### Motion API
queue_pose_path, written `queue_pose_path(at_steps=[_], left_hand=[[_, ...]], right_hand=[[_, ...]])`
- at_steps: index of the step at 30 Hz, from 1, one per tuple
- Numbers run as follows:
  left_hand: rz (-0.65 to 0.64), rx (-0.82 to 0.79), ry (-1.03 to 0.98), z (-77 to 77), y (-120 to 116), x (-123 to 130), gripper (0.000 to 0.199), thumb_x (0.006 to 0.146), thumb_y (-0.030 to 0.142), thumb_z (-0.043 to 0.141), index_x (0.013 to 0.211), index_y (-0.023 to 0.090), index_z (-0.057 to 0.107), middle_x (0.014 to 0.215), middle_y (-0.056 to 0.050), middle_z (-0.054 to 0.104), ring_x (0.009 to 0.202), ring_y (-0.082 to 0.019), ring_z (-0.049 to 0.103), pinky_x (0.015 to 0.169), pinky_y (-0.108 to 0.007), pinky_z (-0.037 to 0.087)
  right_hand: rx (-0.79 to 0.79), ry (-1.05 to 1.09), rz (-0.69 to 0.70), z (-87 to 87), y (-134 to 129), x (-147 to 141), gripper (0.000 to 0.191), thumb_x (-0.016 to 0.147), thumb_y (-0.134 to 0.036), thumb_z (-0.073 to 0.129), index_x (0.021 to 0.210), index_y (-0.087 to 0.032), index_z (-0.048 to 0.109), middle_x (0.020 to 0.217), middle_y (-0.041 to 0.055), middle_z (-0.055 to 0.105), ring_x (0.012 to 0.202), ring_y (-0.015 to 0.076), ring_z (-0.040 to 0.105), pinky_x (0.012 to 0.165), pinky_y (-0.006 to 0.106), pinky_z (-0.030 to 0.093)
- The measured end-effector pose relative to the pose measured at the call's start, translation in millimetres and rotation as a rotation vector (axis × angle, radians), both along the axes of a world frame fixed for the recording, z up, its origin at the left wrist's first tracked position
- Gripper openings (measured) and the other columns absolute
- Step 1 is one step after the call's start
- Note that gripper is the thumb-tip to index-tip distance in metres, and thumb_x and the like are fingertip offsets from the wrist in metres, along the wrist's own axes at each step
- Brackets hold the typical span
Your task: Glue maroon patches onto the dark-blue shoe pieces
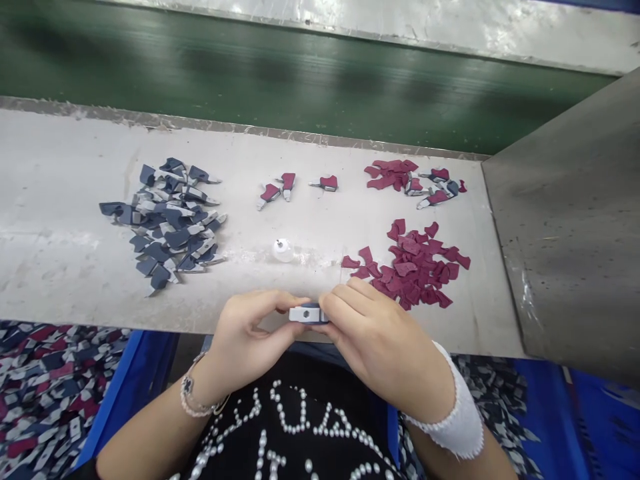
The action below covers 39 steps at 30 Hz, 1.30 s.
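Observation:
Close to the front edge of the bench, a small grey and dark-blue plastic part [306, 313] with a round hole is held between both hands. My left hand [253, 333] pinches its left end between thumb and fingers. The right end is gripped by my right hand [373, 333], whose fingers cover that side. Just beyond the hands stands a small white bottle [283, 250] with a dark tip. To the right lies a loose pile of flat maroon pieces [413, 267], the nearest ones partly behind my right hand.
A heap of blue-grey parts [173, 227] lies on the left of the pale bench [60, 253]. Parts with maroon faces [287, 183] sit at the back middle. Full blue bins [125, 393] flank my body. A metal panel [565, 220] bounds the right; behind runs a green belt [300, 87].

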<state>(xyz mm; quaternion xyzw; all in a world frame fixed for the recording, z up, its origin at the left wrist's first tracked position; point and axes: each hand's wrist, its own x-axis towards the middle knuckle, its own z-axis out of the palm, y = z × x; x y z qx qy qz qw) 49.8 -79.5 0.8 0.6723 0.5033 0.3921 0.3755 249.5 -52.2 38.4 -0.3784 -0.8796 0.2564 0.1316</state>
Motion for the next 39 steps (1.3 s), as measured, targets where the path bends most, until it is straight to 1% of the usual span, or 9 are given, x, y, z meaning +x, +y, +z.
queue_pose_path(at_steps=[7,12,19,23,28,32,35,37,39], left_hand=[[-0.068,-0.182,-0.161,-1.6,0,2,0.010,0.081,0.012,0.073,0.083,0.020,0.067,0.081,0.003,0.076,0.071,-0.010,0.069,0.066,-0.016,0.054],[-0.141,-0.310,-0.211,-0.5,-3,2,0.013,0.077,0.011,0.075,0.073,0.016,0.064,0.065,0.004,0.068,0.058,-0.007,0.058,0.057,-0.015,0.046],[-0.130,-0.548,-0.378,-9.7,-3,1,0.012,0.073,0.010,0.074,0.068,0.014,0.064,0.066,0.002,0.068,0.061,-0.009,0.057,0.060,-0.017,0.046],[-0.126,-0.598,-0.352,-9.9,-1,1,0.008,0.072,0.007,0.068,0.069,0.014,0.065,0.066,0.001,0.069,0.064,-0.010,0.059,0.062,-0.019,0.046],[-0.119,-0.662,-0.430,-14.3,-2,9,0.009,0.066,0.007,0.071,0.066,0.013,0.064,0.065,0.000,0.069,0.061,-0.010,0.058,0.059,-0.019,0.045],[-0.045,-0.704,-0.494,-16.3,2,15,0.011,0.062,0.007,0.074,0.067,0.014,0.066,0.066,0.001,0.069,0.063,-0.011,0.060,0.060,-0.019,0.046],[-0.126,-0.688,-0.448,-8.8,10,-2,0.022,0.064,0.014,0.080,0.084,0.018,0.072,0.081,-0.001,0.075,0.078,-0.016,0.067,0.074,-0.024,0.052],[-0.150,-0.593,-0.283,-1.6,20,-28,0.029,0.069,0.023,0.082,0.096,0.022,0.073,0.092,-0.002,0.076,0.087,-0.019,0.068,0.083,-0.030,0.053],[-0.004,-0.382,-0.009,4.5,36,-62,0.014,0.084,0.034,0.070,0.095,0.025,0.073,0.095,-0.003,0.075,0.090,-0.020,0.067,0.084,-0.034,0.053]], right_hand=[[0.007,0.006,-0.005,3.2,-3,-1,0.025,0.101,-0.022,0.049,0.077,-0.017,0.048,0.075,0.0004,0.050,0.069,0.0173,0.041,0.060,0.031,0.030],[-0.002,0.025,0.029,0.9,-3,-2,0.034,0.099,-0.035,0.054,0.071,-0.018,0.045,0.071,-0.0014,0.049,0.065,0.0157,0.040,0.058,0.030,0.025],[-0.098,0.052,0.018,-5.0,3,-8,0.033,0.087,-0.027,0.066,0.067,-0.018,0.041,0.065,-0.0042,0.045,0.061,0.0129,0.037,0.056,0.028,0.020],[-0.149,0.002,-0.034,-13.0,2,-14,0.031,0.082,-0.027,0.066,0.065,-0.018,0.041,0.061,-0.0046,0.045,0.060,0.0127,0.035,0.056,0.029,0.018],[-0.219,0.028,-0.003,-22.6,3,-14,0.032,0.080,-0.023,0.066,0.063,-0.017,0.039,0.059,-0.0049,0.045,0.058,0.0118,0.034,0.057,0.028,0.018],[-0.202,-0.007,0.016,-14.1,8,-14,0.035,0.080,-0.027,0.070,0.063,-0.018,0.041,0.059,-0.0042,0.046,0.058,0.0124,0.037,0.057,0.028,0.018],[-0.238,-0.073,-0.012,0.1,24,-6,0.036,0.090,-0.039,0.063,0.065,-0.019,0.046,0.062,-0.0023,0.051,0.060,0.0149,0.043,0.057,0.028,0.021],[-0.332,-0.103,-0.110,4.0,44,4,0.040,0.098,-0.047,0.049,0.069,-0.020,0.050,0.065,-0.0007,0.054,0.062,0.0171,0.049,0.058,0.028,0.026],[-0.413,-0.096,-0.258,-0.9,70,12,0.045,0.103,-0.050,0.036,0.073,-0.021,0.053,0.069,0.0007,0.057,0.067,0.0192,0.054,0.061,0.029,0.032]])
